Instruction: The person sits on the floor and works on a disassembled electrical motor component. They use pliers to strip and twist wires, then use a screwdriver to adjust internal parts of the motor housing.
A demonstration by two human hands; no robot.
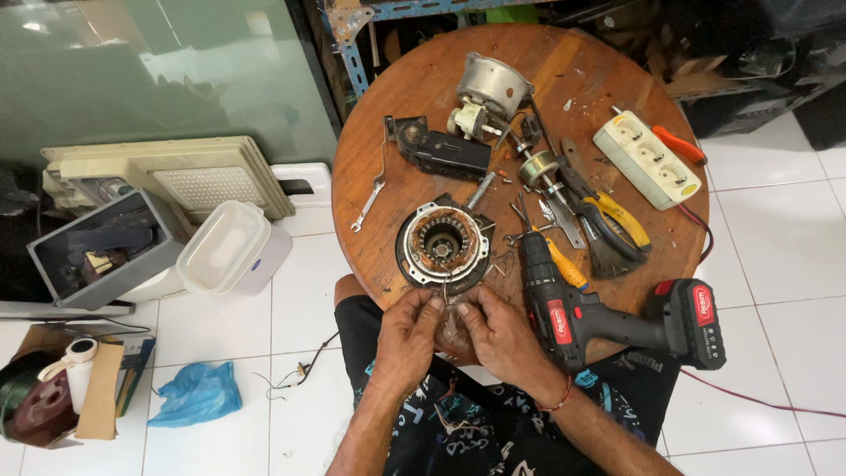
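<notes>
At the near edge of the round wooden table (423,79) lies a motor stator (443,244), a rusty ring with copper windings inside. Left hand (407,335) and right hand (500,333) pinch its thin wire leads (449,295) together. A cordless drill (608,322) lies just right.

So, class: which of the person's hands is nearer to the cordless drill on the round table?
Right. The right hand lies just left of the cordless drill, nearly touching its head; the left hand sits farther off, beyond the right.

Fingertips of left hand (407,335) and right hand (502,335) hid whatever they pinched below the stator (442,244). Thin wires there too fine to resolve. Forearms cut off by bottom edge.
</notes>
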